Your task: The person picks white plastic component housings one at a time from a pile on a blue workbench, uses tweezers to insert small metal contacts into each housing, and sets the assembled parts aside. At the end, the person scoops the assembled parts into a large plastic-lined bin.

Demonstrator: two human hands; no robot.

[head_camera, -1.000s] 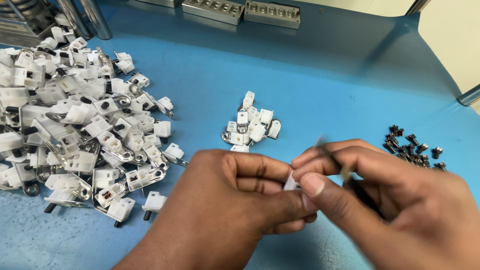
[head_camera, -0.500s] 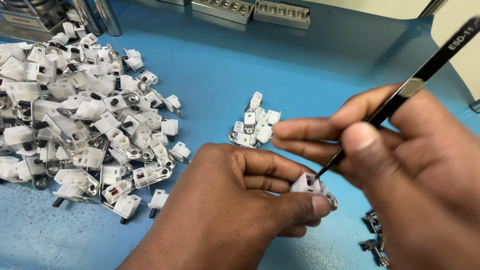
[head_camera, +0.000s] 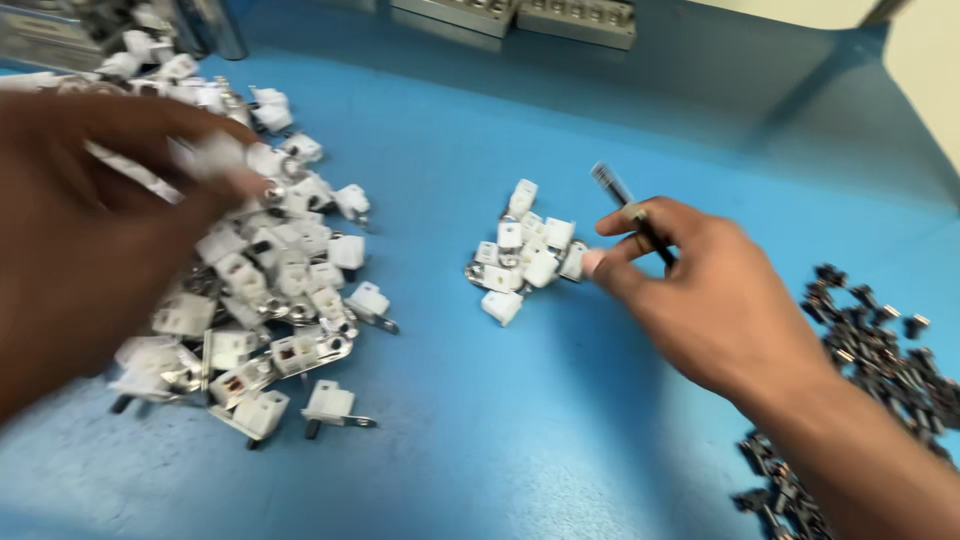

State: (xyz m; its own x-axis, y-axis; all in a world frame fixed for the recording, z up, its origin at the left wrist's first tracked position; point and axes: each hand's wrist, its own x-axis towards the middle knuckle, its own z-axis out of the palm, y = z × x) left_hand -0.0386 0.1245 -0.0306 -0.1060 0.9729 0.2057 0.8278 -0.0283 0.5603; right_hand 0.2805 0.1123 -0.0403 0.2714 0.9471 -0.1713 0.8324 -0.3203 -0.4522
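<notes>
My left hand (head_camera: 90, 220) is blurred with motion above the big heap of white plastic connector pieces with metal tabs (head_camera: 260, 300) at the left; its fingertips touch a white piece near the heap's top. My right hand (head_camera: 700, 290) holds black tweezers (head_camera: 625, 205) between thumb and fingers, with one finger right beside a small cluster of white pieces (head_camera: 525, 255) in the middle of the blue table (head_camera: 500, 420).
A scatter of small dark metal parts (head_camera: 870, 340) lies at the right, running down under my right forearm. Grey metal fixtures (head_camera: 520, 15) stand along the far edge, and shiny metal posts (head_camera: 215, 25) at the far left.
My hands have separated. The left hand swung left over the big heap. The right hand dropped to the small cluster, still holding the tweezers, and the white piece held before is now out of my hands.
</notes>
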